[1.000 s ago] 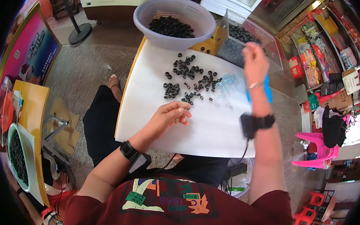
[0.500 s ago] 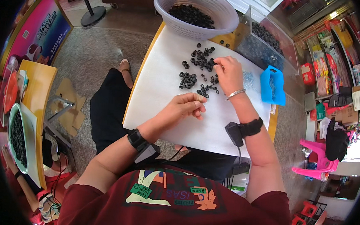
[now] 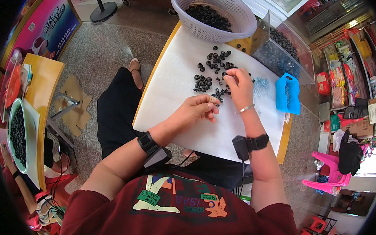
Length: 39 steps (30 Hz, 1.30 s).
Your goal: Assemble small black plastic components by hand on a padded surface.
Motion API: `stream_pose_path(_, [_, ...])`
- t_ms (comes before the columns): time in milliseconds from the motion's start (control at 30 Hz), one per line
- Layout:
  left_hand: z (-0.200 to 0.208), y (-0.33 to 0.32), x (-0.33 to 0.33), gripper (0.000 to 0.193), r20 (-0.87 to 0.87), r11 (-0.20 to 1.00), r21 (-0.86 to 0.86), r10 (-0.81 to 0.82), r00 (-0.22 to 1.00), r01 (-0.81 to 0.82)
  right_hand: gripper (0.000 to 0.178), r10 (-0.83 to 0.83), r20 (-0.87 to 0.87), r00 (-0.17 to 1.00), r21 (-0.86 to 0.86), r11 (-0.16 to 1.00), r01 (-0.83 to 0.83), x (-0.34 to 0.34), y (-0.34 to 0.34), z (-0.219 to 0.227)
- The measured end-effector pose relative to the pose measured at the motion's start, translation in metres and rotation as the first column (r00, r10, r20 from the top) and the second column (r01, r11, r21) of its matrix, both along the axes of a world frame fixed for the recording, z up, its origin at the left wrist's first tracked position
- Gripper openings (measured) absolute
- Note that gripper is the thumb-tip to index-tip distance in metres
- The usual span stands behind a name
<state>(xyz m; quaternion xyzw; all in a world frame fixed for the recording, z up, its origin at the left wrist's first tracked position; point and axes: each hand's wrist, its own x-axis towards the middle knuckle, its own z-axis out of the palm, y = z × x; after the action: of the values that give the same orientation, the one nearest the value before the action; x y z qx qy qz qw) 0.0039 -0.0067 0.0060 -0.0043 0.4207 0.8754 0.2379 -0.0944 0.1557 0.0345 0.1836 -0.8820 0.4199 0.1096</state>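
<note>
Over the white sheet (image 3: 168, 90) on the table, my right hand (image 3: 240, 89) pinches a black round bead-like piece (image 3: 224, 75) between thumb and fingertips. My left hand (image 3: 199, 111) is just nearer to me, its thumb and fingers closed together at the edge of the loose parts. Whatever sits in that pinch is too small to make out. Beyond the hands lie black round pieces (image 3: 203, 83) in loose clusters. A group of smaller black pieces (image 3: 218, 94) lies between the two hands.
A pale purple basket (image 3: 185, 24) of black pieces stands at the far edge. Right of it is a clear bin (image 3: 282, 50) with more. A blue scoop-shaped container (image 3: 292, 107) and scattered small clear bits (image 3: 262, 85) lie to the right. Another person's hand (image 3: 7, 157) is at far left.
My right hand has come a little nearer to me and to my left hand, with the black piece at its fingertips. The whole view has shifted slightly; my left hand keeps its pinch.
</note>
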Motion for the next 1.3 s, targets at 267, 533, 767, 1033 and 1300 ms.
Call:
stream_pose_path(267, [0.005, 0.000, -0.003, 0.021, 0.102, 0.970, 0.148, 0.181, 0.978, -0.195, 0.015, 0.126, 0.416, 0.901, -0.372, 0.927, 0.042, 0.063, -0.003, 0.007])
stream_pose_path(533, [0.002, -0.001, -0.004, 0.022, 0.037, 0.976, 0.144, 0.157, 0.987, -0.161, 0.014, 0.039, 0.230, 0.972, -0.273, 0.962, 0.026, 0.093, -0.015, 0.013])
stream_pose_path(767, [0.006, 0.003, -0.003, 0.018, 0.063, 0.972, 0.124, 0.191, 0.980, -0.197, 0.009, -0.026, 0.044, 0.999, -0.181, 0.983, 0.033, 0.096, -0.013, 0.008])
stream_pose_path(1033, [0.004, 0.003, -0.003, 0.014, 0.037, 0.985, 0.074, 0.154, 0.987, -0.156, 0.009, 0.013, -0.293, 0.956, 0.163, 0.986, 0.037, 0.093, -0.011, 0.005])
stream_pose_path(1300, [0.002, 0.002, -0.003, 0.017, 0.032, 0.977, 0.126, 0.172, 0.985, -0.175, 0.010, -0.209, -0.118, 0.971, 0.073, 0.973, 0.218, 0.085, 0.032, -0.028])
